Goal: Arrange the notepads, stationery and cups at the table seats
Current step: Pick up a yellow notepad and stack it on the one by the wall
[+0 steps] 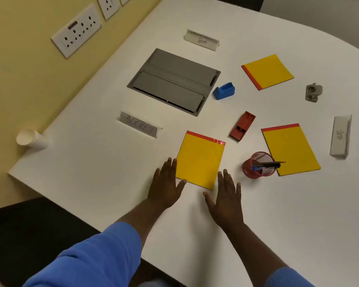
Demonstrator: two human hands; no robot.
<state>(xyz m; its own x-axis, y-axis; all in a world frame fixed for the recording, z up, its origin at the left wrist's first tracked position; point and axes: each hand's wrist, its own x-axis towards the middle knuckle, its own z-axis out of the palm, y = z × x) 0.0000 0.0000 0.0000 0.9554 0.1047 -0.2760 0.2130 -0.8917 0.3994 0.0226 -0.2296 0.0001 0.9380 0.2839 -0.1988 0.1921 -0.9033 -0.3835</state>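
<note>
Three yellow notepads with red top strips lie on the white table (91, 162): a near one (200, 160), one to the right (290, 149) and a far one (267, 71). My left hand (166, 187) lies flat, fingers spread, touching the near notepad's lower left corner. My right hand (226, 197) lies flat at its lower right corner. A red mesh pen cup (258, 165) with dark and blue pens stands right of the near pad. A red stapler (242, 125), a blue tape dispenser (224, 91) and a grey hole punch (313, 92) are scattered. A stack of white paper cups (32, 138) lies on its side at the left edge.
Name cards read "SOCKET" (140, 125), "BEAR" (201, 40) and "BETA" (340, 136). A grey socket box lid (174, 81) is set into the table. Wall sockets (77, 31) are on the yellow wall at left. A dark chair (29, 235) stands at lower left.
</note>
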